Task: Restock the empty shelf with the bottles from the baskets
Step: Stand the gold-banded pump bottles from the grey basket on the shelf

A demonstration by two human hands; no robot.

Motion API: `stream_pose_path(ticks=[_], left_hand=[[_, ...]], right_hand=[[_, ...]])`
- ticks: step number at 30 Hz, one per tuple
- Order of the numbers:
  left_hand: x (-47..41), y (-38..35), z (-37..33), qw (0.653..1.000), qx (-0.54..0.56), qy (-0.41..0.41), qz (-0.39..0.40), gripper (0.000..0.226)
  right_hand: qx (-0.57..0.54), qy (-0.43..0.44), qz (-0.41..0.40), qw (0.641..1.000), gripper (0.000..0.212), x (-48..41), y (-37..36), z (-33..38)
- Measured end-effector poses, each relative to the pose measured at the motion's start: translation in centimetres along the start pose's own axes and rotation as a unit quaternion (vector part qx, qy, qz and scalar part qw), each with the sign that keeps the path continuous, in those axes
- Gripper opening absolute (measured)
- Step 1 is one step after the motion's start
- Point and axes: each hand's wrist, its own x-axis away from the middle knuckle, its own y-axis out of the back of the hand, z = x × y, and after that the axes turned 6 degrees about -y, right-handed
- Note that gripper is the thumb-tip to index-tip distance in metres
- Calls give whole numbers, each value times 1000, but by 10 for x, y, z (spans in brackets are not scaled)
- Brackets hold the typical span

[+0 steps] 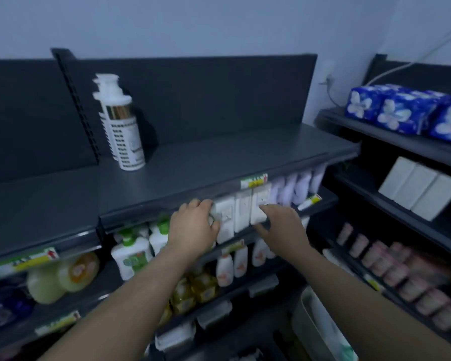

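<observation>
White pump bottles with a gold band (121, 123) stand in a short row at the back left of the dark top shelf (219, 157), whose remaining surface is bare. Both my hands are below that shelf's front edge, in front of white boxes (241, 214) on the shelf underneath. My left hand (193, 227) has loosely curled fingers and holds nothing that I can make out. Fingers out and thumb spread, my right hand (281, 225) is empty. A pale basket (313, 324) shows at the bottom right, its contents blurred.
Lower shelves hold green-capped white bottles (130, 254), yellow bottles (63, 277) and orange-labelled white bottles (225, 269). The right-hand rack carries blue packs (399, 110), white boxes (419, 188) and pink tubes (391, 267). A cable (391, 69) runs down the wall.
</observation>
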Motion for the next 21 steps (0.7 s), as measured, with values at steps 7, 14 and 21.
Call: stream_pose_path(ticks=[7, 14, 21], left_hand=[[56, -101, -46, 993, 0, -31, 112, 45], [93, -220, -55, 968, -11, -18, 250, 41], [122, -361, -36, 943, 0, -31, 331, 32]], right_hand=[[0, -54, 70, 996, 46, 94, -56, -85], [-7, -133, 169, 977, 57, 158, -146, -154], [-19, -169, 182, 969, 35, 201, -271, -204]])
